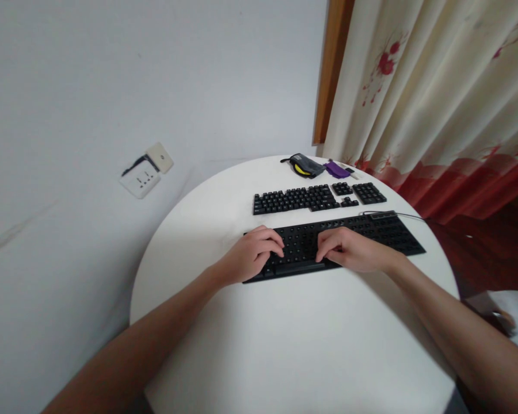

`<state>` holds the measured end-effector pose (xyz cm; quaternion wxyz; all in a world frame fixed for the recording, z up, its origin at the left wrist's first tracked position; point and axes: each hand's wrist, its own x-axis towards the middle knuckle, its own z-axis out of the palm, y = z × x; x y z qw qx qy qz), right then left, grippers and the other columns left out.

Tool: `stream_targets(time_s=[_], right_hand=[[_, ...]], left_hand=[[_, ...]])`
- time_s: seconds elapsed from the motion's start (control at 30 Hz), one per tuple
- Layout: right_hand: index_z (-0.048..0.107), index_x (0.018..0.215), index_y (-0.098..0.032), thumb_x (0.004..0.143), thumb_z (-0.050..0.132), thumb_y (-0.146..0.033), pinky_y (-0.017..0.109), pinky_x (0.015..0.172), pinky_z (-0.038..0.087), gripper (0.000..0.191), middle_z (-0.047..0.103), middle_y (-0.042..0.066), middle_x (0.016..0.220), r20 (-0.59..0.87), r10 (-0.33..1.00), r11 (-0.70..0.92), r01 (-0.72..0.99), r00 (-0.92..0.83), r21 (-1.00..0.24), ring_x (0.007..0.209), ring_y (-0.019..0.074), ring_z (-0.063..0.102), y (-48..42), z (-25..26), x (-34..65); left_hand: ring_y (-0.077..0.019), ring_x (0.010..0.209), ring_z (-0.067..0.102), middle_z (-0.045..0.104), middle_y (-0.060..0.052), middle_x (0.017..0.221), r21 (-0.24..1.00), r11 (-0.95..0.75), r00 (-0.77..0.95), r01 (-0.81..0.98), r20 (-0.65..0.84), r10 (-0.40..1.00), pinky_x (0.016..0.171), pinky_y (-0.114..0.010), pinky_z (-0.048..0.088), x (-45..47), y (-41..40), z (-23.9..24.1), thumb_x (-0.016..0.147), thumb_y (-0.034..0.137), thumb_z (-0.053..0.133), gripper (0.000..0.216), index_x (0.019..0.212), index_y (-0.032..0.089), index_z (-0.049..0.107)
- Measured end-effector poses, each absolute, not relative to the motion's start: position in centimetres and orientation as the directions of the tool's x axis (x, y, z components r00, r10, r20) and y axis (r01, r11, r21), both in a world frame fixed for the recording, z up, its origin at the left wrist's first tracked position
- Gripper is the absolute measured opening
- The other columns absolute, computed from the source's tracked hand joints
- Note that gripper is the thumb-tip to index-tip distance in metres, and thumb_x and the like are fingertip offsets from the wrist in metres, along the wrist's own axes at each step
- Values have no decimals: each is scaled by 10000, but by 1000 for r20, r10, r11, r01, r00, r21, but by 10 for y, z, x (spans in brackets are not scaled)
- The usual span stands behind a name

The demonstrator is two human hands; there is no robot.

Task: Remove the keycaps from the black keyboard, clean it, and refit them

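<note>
A black keyboard base point(302, 242) lies across the table, most of its key spots showing without caps and a long space bar point(300, 268) along its near edge. My left hand point(254, 253) rests over the base's left end, fingers bent and a little apart, with no object visible in them. Over the middle of the base, my right hand point(347, 247) is closed, its index fingertip pointing down just above the space bar. Whatever may be between its fingers is hidden. Behind the base, loose black keycaps point(296, 199) are set out in keyboard order, with the number pad block point(369, 193) at the right.
The round white table point(285, 345) stands against a wall with a socket point(140, 178). At its far edge lie a grey pouch with yellow point(308, 165) and a purple cloth-like item point(337, 169). A cable point(410, 216) runs off right, near the curtain point(435, 98).
</note>
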<state>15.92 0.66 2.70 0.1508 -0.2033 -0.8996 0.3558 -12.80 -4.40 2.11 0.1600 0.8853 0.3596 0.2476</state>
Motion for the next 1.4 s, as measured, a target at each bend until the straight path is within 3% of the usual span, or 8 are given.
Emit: stream_targets(time_s=[0.27,0.47,0.6,0.83,0.93,1.13,1.27,1.4], right_hand=[[780,820,-190,850,521,-23,245,687,452,309,684,25,804,65,456,657,286,-888,-697,707,127,616,7,24,158],[786,849,-188,847,521,-29,245,691,456,309,682,27,817,92,471,649,274,-878,-709,716,127,622,10,25,162],[792,825,-194,852,529,-44,242,675,457,304,687,25,796,25,448,633,298,-894,-715,697,126,615,9,25,163],[791,968,-207,865,561,-91,248,697,474,278,708,35,866,76,478,640,287,-875,-713,747,141,639,8,29,163],[799,933,-226,829,549,-42,253,712,475,327,728,27,876,33,466,686,338,-884,-644,757,145,654,4,30,163],[806,904,-268,775,533,-4,293,730,472,401,773,18,938,-3,595,743,551,-804,-382,862,209,697,-12,32,158],[800,874,-267,768,538,-4,284,730,479,386,767,14,930,31,588,753,533,-808,-386,841,202,697,-12,30,154],[778,821,-233,763,507,17,268,730,475,373,731,24,895,174,598,753,474,-783,-456,816,175,671,-5,29,153]], left_hand=[[-197,1056,553,649,-49,1118,431,-729,715,532,233,659,996,-374,441,-126,-45,23,831,-23,443,418,840,236,771],[-201,1091,551,644,-52,1162,425,-737,724,526,232,650,1006,-378,434,-126,-46,23,858,-8,465,388,853,236,768],[-207,1126,539,640,-45,1195,422,-742,731,521,230,643,1030,-393,419,-128,-46,25,858,-7,475,396,865,252,774],[-217,1127,536,646,-41,1198,429,-746,753,509,197,627,1041,-423,411,-135,-45,29,849,10,515,400,933,293,785],[-216,1101,537,653,-37,1182,411,-750,759,518,184,624,1009,-422,425,-137,-47,29,843,-6,504,449,969,320,785],[-222,1065,537,663,-44,1093,322,-750,761,577,120,637,953,-410,437,-133,-53,32,836,-17,492,466,993,311,783],[-209,1045,556,661,-44,1083,333,-759,752,560,180,634,964,-403,439,-131,-52,29,833,-10,498,436,956,295,785],[-200,1034,568,666,-49,1092,350,-756,687,553,321,651,967,-400,454,-131,-50,32,838,-28,446,446,932,261,773]])
